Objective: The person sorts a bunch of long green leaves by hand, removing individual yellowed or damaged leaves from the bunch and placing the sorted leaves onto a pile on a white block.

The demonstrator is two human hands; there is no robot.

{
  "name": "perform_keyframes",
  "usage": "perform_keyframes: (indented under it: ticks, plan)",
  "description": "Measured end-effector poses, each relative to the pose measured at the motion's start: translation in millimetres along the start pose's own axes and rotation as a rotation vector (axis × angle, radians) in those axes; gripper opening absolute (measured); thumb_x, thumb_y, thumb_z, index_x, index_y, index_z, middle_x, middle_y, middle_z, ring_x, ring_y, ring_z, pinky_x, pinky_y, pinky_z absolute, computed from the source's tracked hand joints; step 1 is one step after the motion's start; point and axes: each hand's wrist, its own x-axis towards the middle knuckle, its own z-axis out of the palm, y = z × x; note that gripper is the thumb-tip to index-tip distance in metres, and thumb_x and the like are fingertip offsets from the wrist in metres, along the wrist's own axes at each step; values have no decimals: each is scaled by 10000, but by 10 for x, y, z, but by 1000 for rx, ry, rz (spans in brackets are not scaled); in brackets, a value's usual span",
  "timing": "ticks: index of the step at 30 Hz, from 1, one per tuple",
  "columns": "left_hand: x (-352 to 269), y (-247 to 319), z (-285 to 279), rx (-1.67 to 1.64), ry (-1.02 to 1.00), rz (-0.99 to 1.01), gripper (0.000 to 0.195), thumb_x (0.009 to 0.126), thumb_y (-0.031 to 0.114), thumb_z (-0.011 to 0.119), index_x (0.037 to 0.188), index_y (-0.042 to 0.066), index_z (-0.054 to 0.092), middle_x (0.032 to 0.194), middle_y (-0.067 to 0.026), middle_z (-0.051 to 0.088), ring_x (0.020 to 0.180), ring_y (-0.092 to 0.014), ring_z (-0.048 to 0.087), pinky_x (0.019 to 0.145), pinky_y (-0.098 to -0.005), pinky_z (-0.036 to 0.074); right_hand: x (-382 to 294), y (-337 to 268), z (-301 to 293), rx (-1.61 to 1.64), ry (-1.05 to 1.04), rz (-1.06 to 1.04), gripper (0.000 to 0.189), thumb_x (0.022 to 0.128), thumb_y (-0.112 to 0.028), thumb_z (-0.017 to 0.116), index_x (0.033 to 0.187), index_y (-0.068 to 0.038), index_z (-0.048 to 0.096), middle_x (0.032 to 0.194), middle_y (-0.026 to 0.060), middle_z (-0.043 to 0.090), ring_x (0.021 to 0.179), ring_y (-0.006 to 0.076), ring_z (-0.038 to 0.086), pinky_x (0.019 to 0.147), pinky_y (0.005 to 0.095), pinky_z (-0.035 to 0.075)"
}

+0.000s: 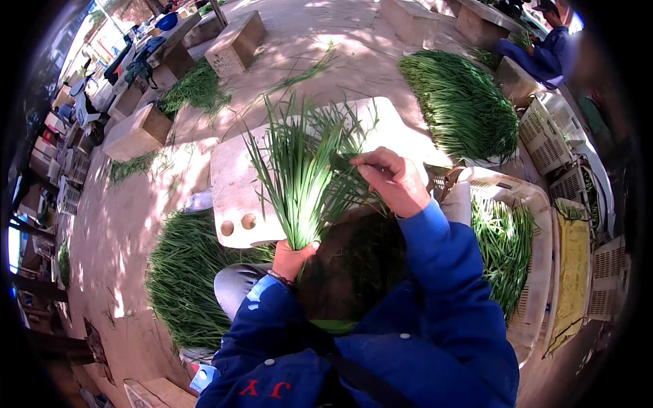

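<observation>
My left hand [292, 259] is closed round the lower stems of a fanned bunch of long green leaves, like garlic chives [303, 188], held upright over a pale stone slab [237, 178]. At the bunch's right side, my right hand [393, 181] has its thumb and fingers pinched near the leaf blades. A few dark leaves reach its fingertips; whether it grips them is unclear. More loose leaves spread between the two hands, partly behind the bunch. The slab shows round holes at its lower left corner.
Leaf heaps lie at left [189, 275] and upper right [459, 104]. A plastic crate [541, 229] of leaves stands at my right, beside a yellow sack [571, 275] and more crates. Stone blocks [137, 131] stand on the ground. Another person in blue [548, 53] sits at the upper right.
</observation>
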Motion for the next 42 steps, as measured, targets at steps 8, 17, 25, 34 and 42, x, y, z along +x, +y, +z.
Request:
perform_keyframes:
  ticks: [8, 17, 25, 34, 42]
  plan:
    - [20, 133, 121, 123, -12, 108, 110, 796, 60, 679, 850, 24, 590, 585, -9, 544, 446, -88, 491, 358, -246, 380, 276, 308, 121, -690, -351, -291, 150, 798, -137, 615, 916, -45, 607, 882, 129, 582, 823, 320, 576, 702, 370, 477]
    - [-21, 135, 121, 127, 9, -8, 113, 805, 75, 671, 853, 19, 585, 595, -4, 547, 460, -75, 484, 391, -244, 380, 212, 185, -15, 92, -102, 212, 212, 852, -138, 586, 1026, -17, 595, 756, 59, 581, 604, 113, 565, 556, 248, 458]
    - [50, 71, 98, 251, -10, 141, 162, 796, 92, 688, 921, 18, 616, 698, 16, 601, 570, -47, 498, 528, -226, 413, 333, 613, 231, -526, -158, -206, 209, 801, -155, 637, 995, -77, 641, 775, 96, 595, 781, 246, 611, 724, 347, 489]
    - [113, 248, -70, 220, -19, 24, 80, 776, 57, 701, 833, 22, 657, 645, 10, 604, 532, -65, 523, 482, -233, 402, -233, 479, -479, 911, 132, 236, 107, 842, -83, 594, 924, -14, 586, 779, 59, 588, 655, 118, 566, 471, 230, 451]
    - [197, 603, -100, 133, -57, -30, 164, 780, 98, 699, 899, 0, 645, 701, -44, 621, 541, -112, 541, 504, -237, 424, -701, 705, -220, -223, 2, 439, 334, 769, -332, 676, 932, -41, 661, 888, 103, 630, 818, 268, 603, 706, 342, 486]
